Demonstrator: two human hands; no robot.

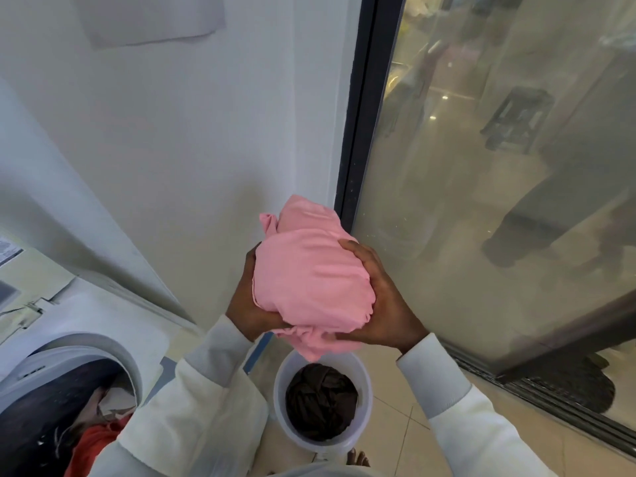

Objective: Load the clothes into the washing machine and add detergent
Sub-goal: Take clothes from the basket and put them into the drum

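Pink bundle [313, 280] is above the bucket [323, 446], clasped between left hand [249, 304] and right hand [385, 304], fingers of both curled round it. Washer [103, 346] opening is lower left. Best carried compact and pushed deep; the trailing hem may snag.

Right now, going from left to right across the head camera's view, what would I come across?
The washing machine → left hand → pink cloth, gripped between both hands → right hand → glass door.
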